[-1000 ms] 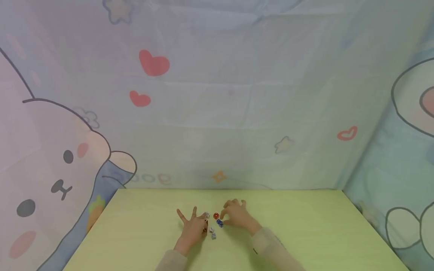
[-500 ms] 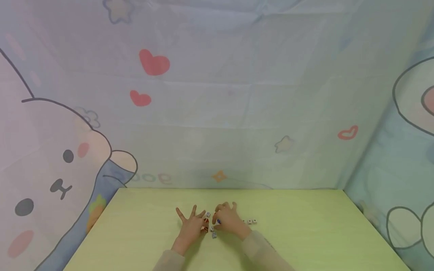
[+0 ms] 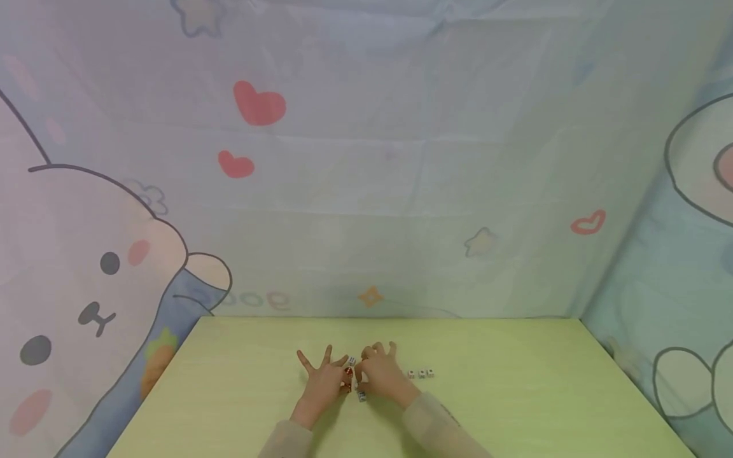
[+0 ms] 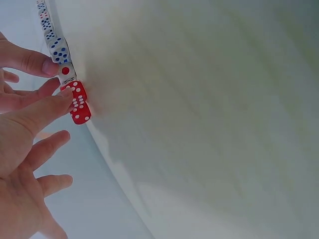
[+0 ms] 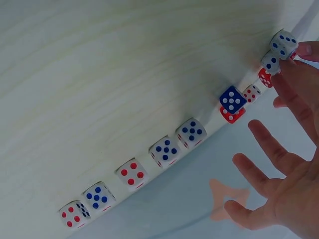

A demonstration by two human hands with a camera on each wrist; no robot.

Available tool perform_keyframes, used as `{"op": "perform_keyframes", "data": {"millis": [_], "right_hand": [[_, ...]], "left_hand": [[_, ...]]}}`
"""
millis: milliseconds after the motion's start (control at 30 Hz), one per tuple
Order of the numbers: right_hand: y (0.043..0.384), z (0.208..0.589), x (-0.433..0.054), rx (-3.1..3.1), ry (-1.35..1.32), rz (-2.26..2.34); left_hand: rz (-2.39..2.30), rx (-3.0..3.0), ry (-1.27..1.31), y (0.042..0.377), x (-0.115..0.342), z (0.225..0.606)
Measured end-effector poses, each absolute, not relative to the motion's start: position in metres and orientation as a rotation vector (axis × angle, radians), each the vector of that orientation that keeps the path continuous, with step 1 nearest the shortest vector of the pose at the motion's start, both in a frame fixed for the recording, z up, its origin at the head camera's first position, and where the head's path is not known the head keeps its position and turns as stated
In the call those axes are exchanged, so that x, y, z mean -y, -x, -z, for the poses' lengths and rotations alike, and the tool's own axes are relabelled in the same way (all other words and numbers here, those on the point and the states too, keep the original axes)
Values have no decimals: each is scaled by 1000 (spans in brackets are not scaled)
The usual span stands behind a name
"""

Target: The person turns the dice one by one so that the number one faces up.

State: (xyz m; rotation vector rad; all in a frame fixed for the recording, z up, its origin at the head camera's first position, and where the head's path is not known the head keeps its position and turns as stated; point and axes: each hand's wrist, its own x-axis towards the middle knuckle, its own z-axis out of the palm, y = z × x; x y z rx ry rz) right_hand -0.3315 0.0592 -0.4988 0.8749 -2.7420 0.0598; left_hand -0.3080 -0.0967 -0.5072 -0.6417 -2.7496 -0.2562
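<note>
My left hand (image 3: 324, 386), three fingers spread, pinches red dice (image 4: 79, 113) with white pips. In the left wrist view, a white die (image 4: 66, 73) with one red pip touches the red ones. My right hand (image 3: 382, 376) pinches a white die (image 5: 284, 44) with blue pips, its other fingers spread apart. Another white die (image 5: 270, 62) is right beside it. In the right wrist view, a blue die (image 5: 233, 100) overlaps a red die (image 5: 231, 115), near a small white die (image 5: 252, 93). Close to my hands in the head view stand white dice (image 3: 362, 396).
A line of several white dice (image 5: 131, 172) crosses the lower right wrist view; three of them (image 3: 422, 374) show right of my right hand in the head view. The pale green table (image 3: 515, 381) meets a printed cloth backdrop (image 3: 343, 191) behind.
My right hand has moved left toward my left hand and covers the blue and red dice there. White dice to its right are uncovered. My left hand has barely moved.
</note>
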Motion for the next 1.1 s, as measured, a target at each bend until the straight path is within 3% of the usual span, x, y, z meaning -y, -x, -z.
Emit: {"op": "perform_keyframes", "data": {"millis": [600, 1100], "right_hand": [[340, 506, -83, 2812, -871, -153], [339, 506, -75, 2748, -930, -89]], "left_hand": [[264, 2762, 619, 308, 96, 510], [239, 2774, 626, 307, 96, 509]]}}
